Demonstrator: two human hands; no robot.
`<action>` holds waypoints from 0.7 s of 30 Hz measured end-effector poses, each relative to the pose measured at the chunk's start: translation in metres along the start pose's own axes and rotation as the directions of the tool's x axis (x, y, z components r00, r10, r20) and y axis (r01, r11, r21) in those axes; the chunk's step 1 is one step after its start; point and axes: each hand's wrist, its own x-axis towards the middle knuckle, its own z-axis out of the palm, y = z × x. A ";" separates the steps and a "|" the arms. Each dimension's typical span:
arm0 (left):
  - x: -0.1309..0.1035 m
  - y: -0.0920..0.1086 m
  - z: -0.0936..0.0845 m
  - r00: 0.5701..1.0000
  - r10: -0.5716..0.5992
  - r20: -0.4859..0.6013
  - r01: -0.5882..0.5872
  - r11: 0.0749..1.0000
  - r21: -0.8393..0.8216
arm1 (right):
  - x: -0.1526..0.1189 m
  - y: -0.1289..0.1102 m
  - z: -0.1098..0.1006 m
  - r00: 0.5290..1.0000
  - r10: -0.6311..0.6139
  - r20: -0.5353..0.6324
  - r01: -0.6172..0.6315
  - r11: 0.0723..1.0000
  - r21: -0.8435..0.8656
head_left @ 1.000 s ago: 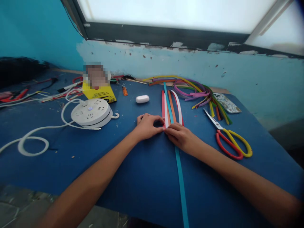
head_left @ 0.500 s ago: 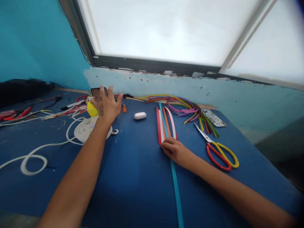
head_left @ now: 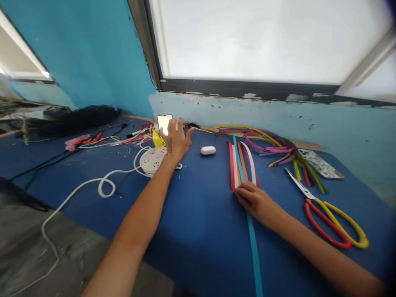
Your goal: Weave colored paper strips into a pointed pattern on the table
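Right hand (head_left: 256, 202): fingers bent and pinched on the near ends of the strips (head_left: 232, 165), to the right of the white case (head_left: 208, 150) and nearer the viewer. The strips run red, white, blue, orange and white from left to right; the blue strip (head_left: 254, 247) passes under the fingers and emerges toward the near side, extending well past the others. Left hand (head_left: 176, 144): raised, fingers spread, grasping nothing visible, to the left of the case. It overlaps a lit phone (head_left: 163, 121), which stands upright against or behind a yellow box (head_left: 159, 140); whether the fingertips touch the screen cannot be told.

Left of the case and slightly nearer lies a round socket block (head_left: 150, 159), partly hidden by the left forearm, with a white cord (head_left: 77, 189) looping away from it. Farther left are tangled wires (head_left: 116, 141) and a dark heap (head_left: 89, 116). Beyond the case and to its right, a curved bundle (head_left: 287, 145) of coloured strips lies along the wall (head_left: 272, 114). Well to the right of the case are a patterned slab (head_left: 321, 164) and, nearer, scissors (head_left: 307, 194) with one red and one yellow handle, blades slightly parted or closed, unclear. All rest on the blue table (head_left: 201, 231).
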 end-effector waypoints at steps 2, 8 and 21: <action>-0.010 0.019 -0.001 0.996 0.084 -0.031 -0.087 0.990 -0.115 | 0.001 -0.002 -0.001 1.000 0.004 0.005 -0.004 1.000 -0.013; -0.061 0.083 0.011 0.734 0.537 0.415 -0.179 0.743 -0.645 | 0.002 -0.008 -0.008 1.000 0.001 -0.011 -0.003 0.992 -0.123; -0.084 0.088 0.017 0.334 0.749 0.572 -0.097 0.631 -0.770 | -0.002 -0.008 -0.011 0.997 -0.042 -0.057 0.026 0.969 -0.247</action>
